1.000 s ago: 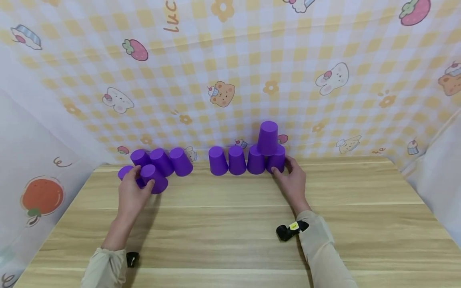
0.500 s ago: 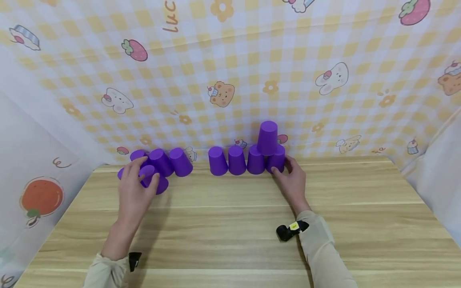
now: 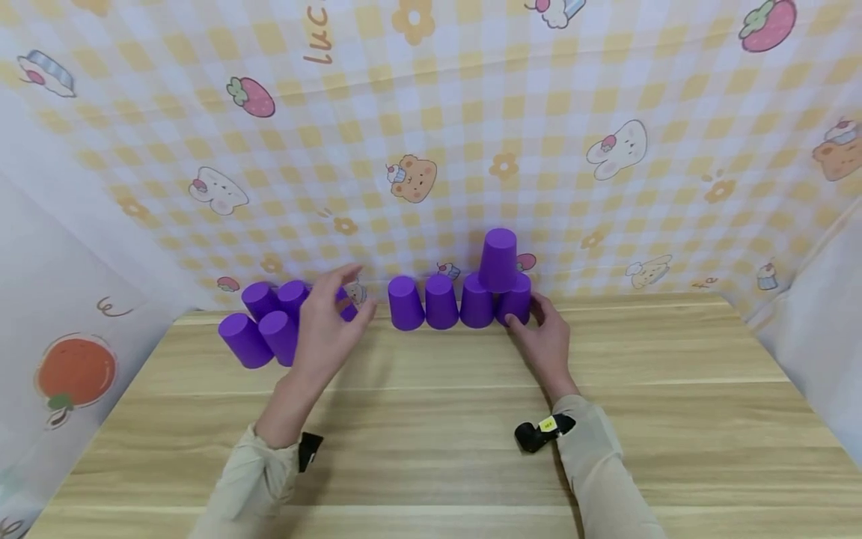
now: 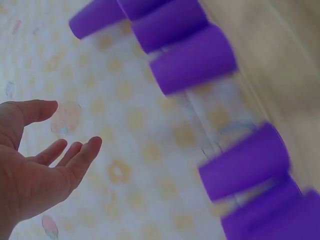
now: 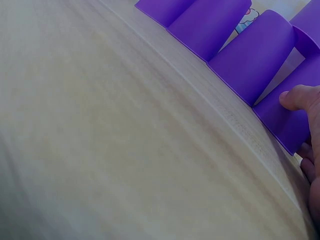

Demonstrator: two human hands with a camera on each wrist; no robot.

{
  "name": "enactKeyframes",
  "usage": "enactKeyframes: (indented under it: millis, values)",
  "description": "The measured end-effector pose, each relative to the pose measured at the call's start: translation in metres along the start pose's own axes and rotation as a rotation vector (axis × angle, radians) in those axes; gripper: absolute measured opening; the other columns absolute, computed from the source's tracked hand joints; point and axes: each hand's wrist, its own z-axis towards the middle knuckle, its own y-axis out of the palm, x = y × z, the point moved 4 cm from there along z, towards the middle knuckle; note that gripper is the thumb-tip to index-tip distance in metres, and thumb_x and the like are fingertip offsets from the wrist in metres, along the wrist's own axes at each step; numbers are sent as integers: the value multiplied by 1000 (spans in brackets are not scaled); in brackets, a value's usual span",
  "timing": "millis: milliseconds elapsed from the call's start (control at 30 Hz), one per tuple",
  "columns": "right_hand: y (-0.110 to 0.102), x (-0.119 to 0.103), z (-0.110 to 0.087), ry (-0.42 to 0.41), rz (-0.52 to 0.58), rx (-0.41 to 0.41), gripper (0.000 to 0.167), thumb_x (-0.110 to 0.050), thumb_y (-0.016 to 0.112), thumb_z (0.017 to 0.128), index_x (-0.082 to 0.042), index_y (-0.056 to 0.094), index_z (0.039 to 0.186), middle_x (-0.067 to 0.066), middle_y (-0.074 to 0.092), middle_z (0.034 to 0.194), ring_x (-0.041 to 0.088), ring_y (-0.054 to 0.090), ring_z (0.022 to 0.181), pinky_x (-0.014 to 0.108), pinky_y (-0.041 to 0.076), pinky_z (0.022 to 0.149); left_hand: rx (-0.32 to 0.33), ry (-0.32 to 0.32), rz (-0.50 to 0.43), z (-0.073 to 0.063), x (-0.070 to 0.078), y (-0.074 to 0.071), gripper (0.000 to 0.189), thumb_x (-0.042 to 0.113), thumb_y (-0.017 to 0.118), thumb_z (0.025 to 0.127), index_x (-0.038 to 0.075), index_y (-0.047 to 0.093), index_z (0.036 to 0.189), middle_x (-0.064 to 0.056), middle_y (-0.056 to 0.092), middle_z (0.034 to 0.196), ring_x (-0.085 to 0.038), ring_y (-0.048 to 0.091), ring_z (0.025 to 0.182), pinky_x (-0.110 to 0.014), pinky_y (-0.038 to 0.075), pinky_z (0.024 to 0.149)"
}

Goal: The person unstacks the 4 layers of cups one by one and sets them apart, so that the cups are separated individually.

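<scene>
Several purple cups stand upside down in a row along the back of the table; the rightmost cup (image 3: 515, 301) is gripped by my right hand (image 3: 551, 343), thumb on its front, fingers behind. Another purple cup (image 3: 499, 260) sits on top, bridging the two rightmost ones. My left hand (image 3: 326, 322), fingers spread and loosely bent, holds nothing. In the head view it overlaps the right side of a cluster of purple cups (image 3: 244, 340), partly hiding a cup (image 3: 349, 311). From the left wrist, the left hand (image 4: 42, 172) shows apart from the cups.
A wood-grain table (image 3: 438, 442) meets a yellow checked cloth backdrop (image 3: 444, 97) right behind the cups. White cloth (image 3: 47, 262) hangs at the left side. A gap separates the left cluster from the row.
My left hand has come away from the front cup of the left cluster and moved right, uncovering the left cups. The right hand keeps its grip on the rightmost cup.
</scene>
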Motion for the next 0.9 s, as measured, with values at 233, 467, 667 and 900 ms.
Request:
enactKeyframes:
  millis: [233,467,667,900]
  values:
    - [1,2,0,-5,0,10,55,-14,74,79,2,51,127,21,56,122,30,54,112,34,43,97,-95,1,-77,19,20,42,46,8,70,82,-1,53,124,-15,57,117,-24,54,108,-35,51,84]
    - [1,2,1,-11,6,2,55,-14,74,79,1,51,127,20,56,123,29,53,114,32,42,97,-148,19,-121,38,31,77,48,10,71,82,-2,52,125,-17,56,121,-28,54,109,-37,52,83]
    - [2,2,1,-13,22,3,55,-13,73,79,2,51,127,21,56,123,29,54,114,32,42,97,-178,57,-81,49,38,97,49,13,70,83,-4,52,124,-16,56,121,-26,53,109,-39,48,88]
    - [2,3,1,-21,9,0,55,-14,73,79,1,51,127,20,55,124,28,54,114,32,42,97,-220,44,-120,58,49,112,49,15,70,84,-5,51,125,-18,55,123,-29,54,109,-37,50,84]
